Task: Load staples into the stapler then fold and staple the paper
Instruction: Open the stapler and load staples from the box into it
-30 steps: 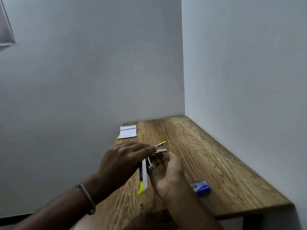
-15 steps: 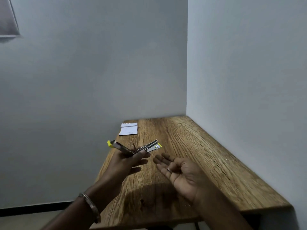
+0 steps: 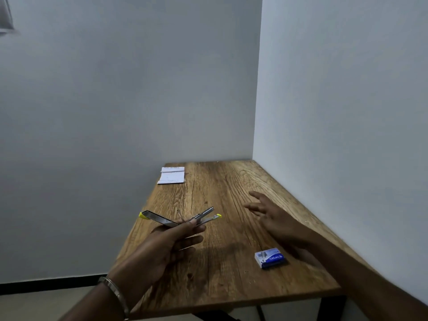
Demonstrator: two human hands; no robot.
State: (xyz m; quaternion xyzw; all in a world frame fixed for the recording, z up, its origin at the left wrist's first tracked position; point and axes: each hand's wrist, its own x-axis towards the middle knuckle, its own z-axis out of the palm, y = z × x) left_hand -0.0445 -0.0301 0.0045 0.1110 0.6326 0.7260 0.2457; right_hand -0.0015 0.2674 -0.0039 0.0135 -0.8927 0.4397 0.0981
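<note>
The right hand [image 3: 269, 213] has let go and now hovers spread above the counter [image 3: 231, 286], while the left hand [image 3: 171, 239] pinches the opened stapler [image 3: 180, 218] near the left edge, awaiting staples from the blue box [image 3: 269, 258].

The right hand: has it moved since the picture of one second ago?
Yes. The right hand has left the stapler and gone right, toward the side wall, open above the table.
</note>
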